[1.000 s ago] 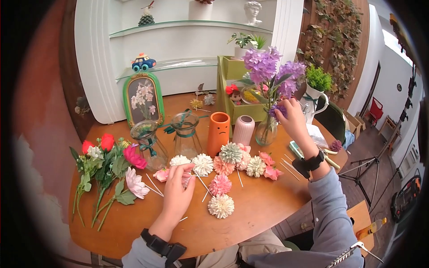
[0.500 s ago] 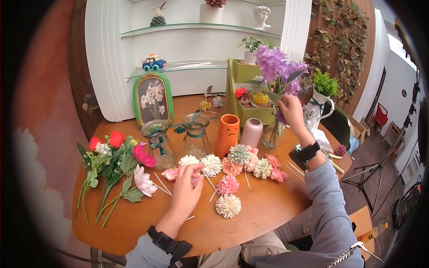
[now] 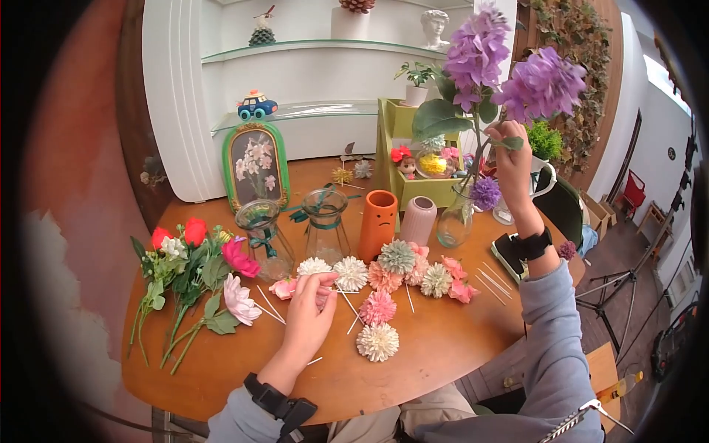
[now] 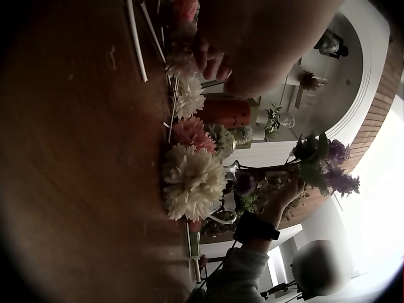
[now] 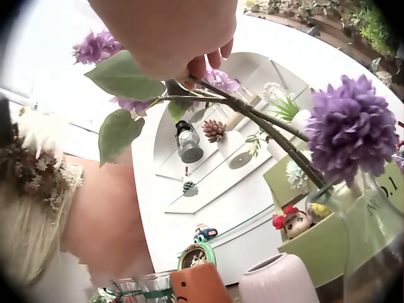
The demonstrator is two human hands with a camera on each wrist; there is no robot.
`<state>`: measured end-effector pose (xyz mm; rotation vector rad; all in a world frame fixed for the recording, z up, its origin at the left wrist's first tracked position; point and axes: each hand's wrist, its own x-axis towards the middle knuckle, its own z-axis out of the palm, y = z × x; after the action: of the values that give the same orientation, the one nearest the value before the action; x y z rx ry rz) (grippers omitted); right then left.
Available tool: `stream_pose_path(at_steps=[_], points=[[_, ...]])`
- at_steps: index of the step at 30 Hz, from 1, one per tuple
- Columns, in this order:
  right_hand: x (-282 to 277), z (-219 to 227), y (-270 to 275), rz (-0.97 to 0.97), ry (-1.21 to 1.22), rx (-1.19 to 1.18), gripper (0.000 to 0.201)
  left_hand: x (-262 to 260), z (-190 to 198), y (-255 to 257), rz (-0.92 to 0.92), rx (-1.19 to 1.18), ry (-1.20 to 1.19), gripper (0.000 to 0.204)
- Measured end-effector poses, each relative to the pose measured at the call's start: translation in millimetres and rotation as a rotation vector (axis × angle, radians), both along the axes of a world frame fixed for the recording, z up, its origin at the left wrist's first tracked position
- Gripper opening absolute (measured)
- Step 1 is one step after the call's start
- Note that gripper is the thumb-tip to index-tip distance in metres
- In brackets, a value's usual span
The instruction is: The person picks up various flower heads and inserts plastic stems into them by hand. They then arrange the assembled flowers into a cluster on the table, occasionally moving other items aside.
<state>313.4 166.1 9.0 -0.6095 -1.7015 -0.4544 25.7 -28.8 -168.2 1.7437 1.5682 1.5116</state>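
My right hand (image 3: 512, 159) pinches the stems (image 5: 274, 132) of the tall purple flowers (image 3: 543, 85), above a clear glass vase (image 3: 454, 221). The stems' lower part reaches the vase's mouth. A round purple flower (image 5: 353, 129) sits at that mouth, below the hand. My left hand (image 3: 309, 317) hangs over the table, fingers loosely curled, near white pompom flowers (image 3: 350, 273) and thin white sticks (image 3: 351, 304). In the left wrist view its fingers (image 4: 214, 63) show no flower in them.
Two glass vases with green ribbons (image 3: 325, 221), an orange vase (image 3: 378, 221) and a pink vase (image 3: 418, 220) stand behind the pompoms. Loose roses and leaves (image 3: 196, 273) lie at the left. A green box (image 3: 443, 193) and a framed picture (image 3: 255, 166) are at the back.
My right hand has risen with the tall purple flowers, which stand higher and farther right. The round purple flower now shows at the vase's mouth. The left hand holds nearly the same pose.
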Motion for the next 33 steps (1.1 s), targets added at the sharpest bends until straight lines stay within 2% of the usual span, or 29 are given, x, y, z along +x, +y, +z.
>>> stream_pose_path(at_steps=[3,6,7,9,11,12,14,15,16,17,20,21,24,25,30,33], points=[[-17.5,6.4,-27.9,0.201,0.148,-0.197,0.012,0.3,0.1,0.2,0.005,-0.007,0.007,0.024],[-12.6,5.2,-9.1,0.193,0.157,-0.070,0.010,1.5,-0.9,2.5,-0.008,-0.002,-0.076,0.024],[-10.8,-2.1,-12.4,0.298,0.183,-0.130,0.008,0.6,-1.2,1.8,-0.007,0.002,-0.119,0.024],[-19.9,-7.4,-36.9,0.506,0.252,-0.247,0.022,3.3,12.8,-5.0,0.060,0.102,0.012,0.025],[-38.3,-3.7,-74.6,0.496,0.218,-0.523,0.019,4.1,20.2,-8.6,0.090,0.180,0.061,0.033],[-44.3,-20.1,-67.2,0.557,0.223,-0.414,0.019,4.2,23.7,-10.3,0.047,0.231,0.075,0.036],[-57.2,-43.3,-90.9,0.548,0.204,-0.530,0.018,3.4,32.5,-12.8,-0.040,0.327,0.111,0.043],[-63.4,-28.5,-122.9,0.662,-0.034,-0.716,0.014,2.4,37.7,-13.5,-0.089,0.346,0.144,0.045],[-72.7,-37.7,-129.8,0.855,0.013,-0.826,0.011,2.0,42.7,-14.2,-0.141,0.363,0.173,0.046],[-81.9,-43.2,-138.1,0.897,-0.019,-0.835,0.011,2.3,45.4,-16.4,-0.196,0.380,0.200,0.048],[-107.7,-57.8,-148.6,0.996,-0.065,-0.935,0.013,4.6,45.5,-25.5,-0.362,0.157,0.068,0.045],[-113.9,-61.5,-147.9,1.021,-0.072,-0.976,0.014,7.1,46.2,-30.3,-0.336,-0.003,-0.042,0.035],[-121.7,-54.0,-143.5,0.917,-0.247,-0.911,0.018,-1.5,53.4,-44.5,-0.059,0.109,0.065,0.025],[-120.0,-46.0,-149.5,0.963,-0.242,-0.961,0.022,-6.3,56.8,-50.0,0.004,0.150,0.019,0.023],[-89.2,-43.7,-145.0,0.795,-0.413,-0.709,0.024,-58.2,69.2,-89.6,0.383,0.241,-0.225,0.020],[-65.9,-45.5,-139.3,0.708,-0.455,-0.655,0.024,-104.3,69.1,-106.1,0.629,0.224,-0.130,0.023]])
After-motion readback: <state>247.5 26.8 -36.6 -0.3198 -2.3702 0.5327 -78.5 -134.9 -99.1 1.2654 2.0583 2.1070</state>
